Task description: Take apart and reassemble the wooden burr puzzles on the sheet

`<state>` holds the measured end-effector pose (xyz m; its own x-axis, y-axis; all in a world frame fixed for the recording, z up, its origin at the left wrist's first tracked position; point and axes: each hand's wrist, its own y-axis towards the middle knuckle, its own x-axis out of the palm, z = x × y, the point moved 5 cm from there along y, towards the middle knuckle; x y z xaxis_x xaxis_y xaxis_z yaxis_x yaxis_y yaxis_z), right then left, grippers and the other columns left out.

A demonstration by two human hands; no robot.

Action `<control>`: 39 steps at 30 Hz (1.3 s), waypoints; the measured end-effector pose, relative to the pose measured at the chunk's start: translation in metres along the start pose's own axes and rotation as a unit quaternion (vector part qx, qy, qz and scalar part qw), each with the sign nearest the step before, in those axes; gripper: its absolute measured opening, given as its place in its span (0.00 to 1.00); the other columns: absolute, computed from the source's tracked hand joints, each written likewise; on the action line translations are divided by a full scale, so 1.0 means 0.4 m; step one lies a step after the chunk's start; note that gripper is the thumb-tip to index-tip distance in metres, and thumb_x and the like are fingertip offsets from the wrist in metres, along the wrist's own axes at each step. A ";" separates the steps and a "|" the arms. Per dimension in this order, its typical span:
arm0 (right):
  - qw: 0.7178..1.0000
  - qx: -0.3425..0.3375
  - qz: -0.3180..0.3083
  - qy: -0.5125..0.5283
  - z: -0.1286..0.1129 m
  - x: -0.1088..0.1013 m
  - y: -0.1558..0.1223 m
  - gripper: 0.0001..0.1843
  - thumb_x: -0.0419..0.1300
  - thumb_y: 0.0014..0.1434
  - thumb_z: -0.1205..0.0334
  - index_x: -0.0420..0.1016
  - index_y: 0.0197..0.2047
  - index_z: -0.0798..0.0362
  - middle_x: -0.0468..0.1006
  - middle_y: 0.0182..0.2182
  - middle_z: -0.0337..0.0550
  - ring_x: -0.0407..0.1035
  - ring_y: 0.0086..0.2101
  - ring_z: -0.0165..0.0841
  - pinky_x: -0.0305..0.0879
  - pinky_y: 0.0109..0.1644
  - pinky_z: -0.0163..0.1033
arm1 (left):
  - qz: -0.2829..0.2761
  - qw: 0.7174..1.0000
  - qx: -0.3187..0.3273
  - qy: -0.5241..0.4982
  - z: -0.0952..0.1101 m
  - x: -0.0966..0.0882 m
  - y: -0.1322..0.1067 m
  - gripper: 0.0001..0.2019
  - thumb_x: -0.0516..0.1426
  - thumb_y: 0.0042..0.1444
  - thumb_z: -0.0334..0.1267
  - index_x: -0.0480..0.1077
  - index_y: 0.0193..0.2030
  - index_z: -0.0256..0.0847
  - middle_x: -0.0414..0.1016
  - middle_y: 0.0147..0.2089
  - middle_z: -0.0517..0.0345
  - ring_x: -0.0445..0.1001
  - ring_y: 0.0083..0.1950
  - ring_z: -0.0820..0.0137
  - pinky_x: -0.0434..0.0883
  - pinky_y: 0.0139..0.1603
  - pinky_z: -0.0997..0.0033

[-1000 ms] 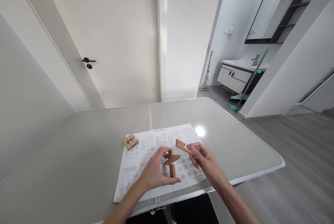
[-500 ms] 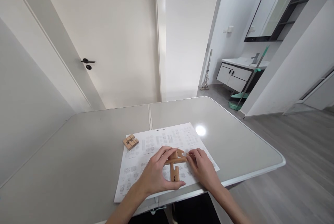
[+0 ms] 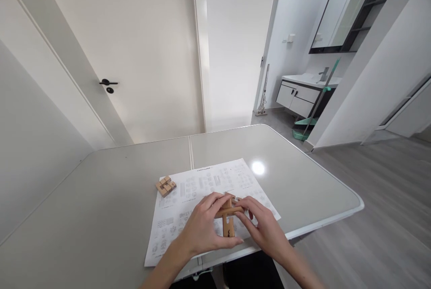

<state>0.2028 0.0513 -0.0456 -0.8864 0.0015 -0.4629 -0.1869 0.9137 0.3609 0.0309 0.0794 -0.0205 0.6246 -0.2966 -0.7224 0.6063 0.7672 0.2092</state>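
My left hand and my right hand both grip a small cross of notched wooden puzzle bars, held just above a printed instruction sheet. The left fingers pinch the cross from its left side and the thumb lies under its upright bar. My right fingertips close on the crossbar's right end. A second small cluster of wooden blocks lies on the sheet's far left corner, apart from both hands.
The sheet lies on a grey table with a seam down its middle and a rounded right edge. Behind stand a white door with a black handle, a bathroom vanity and a green mop.
My right hand brought a loose wooden bar from the right and joined it to the pieces in my left hand. Both hands now close together on the cross.
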 end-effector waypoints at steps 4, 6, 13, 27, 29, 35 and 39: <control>0.999 0.004 0.037 -0.023 0.017 0.004 0.004 0.09 0.54 0.72 0.55 0.74 0.45 0.44 0.77 0.37 0.45 0.69 0.33 0.40 0.65 0.39 0.43 | 0.006 1.000 -0.012 -0.015 0.008 0.004 0.008 0.44 0.73 0.42 0.55 0.65 0.66 0.53 0.72 0.60 0.51 0.71 0.59 0.50 0.72 0.60 0.47; 0.997 0.015 0.061 -0.038 0.030 0.000 0.008 0.09 0.54 0.71 0.54 0.74 0.44 0.44 0.76 0.35 0.44 0.69 0.32 0.40 0.65 0.38 0.44 | 0.012 1.000 -0.008 -0.022 0.011 0.008 0.010 0.45 0.74 0.40 0.55 0.65 0.66 0.53 0.73 0.59 0.51 0.70 0.59 0.49 0.71 0.60 0.46; 0.991 0.053 0.110 -0.060 0.062 -0.004 0.030 0.13 0.53 0.71 0.50 0.74 0.41 0.46 0.78 0.34 0.44 0.70 0.31 0.39 0.66 0.38 0.43 | 0.005 1.000 -0.026 0.003 -0.013 0.049 0.009 0.53 0.72 0.41 0.59 0.57 0.72 0.50 0.67 0.66 0.46 0.58 0.70 0.44 0.70 0.64 0.40; 0.985 0.050 0.148 -0.071 0.065 -0.004 0.045 0.15 0.52 0.72 0.52 0.74 0.40 0.49 0.81 0.34 0.42 0.74 0.30 0.36 0.68 0.37 0.38 | 0.050 0.927 0.129 0.349 0.050 0.060 0.013 0.37 0.54 0.61 0.22 0.49 0.76 0.39 0.42 0.80 0.48 0.40 0.80 0.51 0.56 0.75 0.39; 0.983 0.053 0.155 -0.077 0.062 -0.001 0.042 0.15 0.52 0.72 0.51 0.75 0.40 0.49 0.81 0.34 0.43 0.74 0.30 0.36 0.68 0.37 0.38 | 0.039 0.920 0.135 0.365 0.057 0.059 0.014 0.37 0.54 0.59 0.22 0.50 0.75 0.36 0.43 0.80 0.48 0.41 0.80 0.51 0.56 0.76 0.42; 0.979 0.082 0.169 -0.080 0.064 0.010 0.031 0.17 0.51 0.72 0.48 0.76 0.43 0.49 0.82 0.38 0.43 0.75 0.33 0.37 0.68 0.39 0.39 | 0.044 0.916 0.141 0.374 0.073 0.053 0.009 0.36 0.54 0.59 0.22 0.52 0.74 0.32 0.51 0.78 0.48 0.41 0.80 0.52 0.54 0.77 0.42; 0.969 0.118 0.204 -0.078 0.086 -0.022 0.034 0.19 0.53 0.69 0.44 0.75 0.40 0.49 0.82 0.36 0.45 0.75 0.32 0.39 0.68 0.38 0.40 | 0.053 0.920 0.187 0.341 0.123 0.087 -0.009 0.29 0.55 0.63 0.30 0.59 0.71 0.30 0.61 0.74 0.44 0.46 0.79 0.48 0.51 0.77 0.39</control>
<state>0.2224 0.0778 -0.0644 -0.7877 0.4263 -0.4446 0.2831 0.8916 0.3533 0.0745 0.0382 -0.0139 0.3134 0.2915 -0.9038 0.7670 0.4835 0.4219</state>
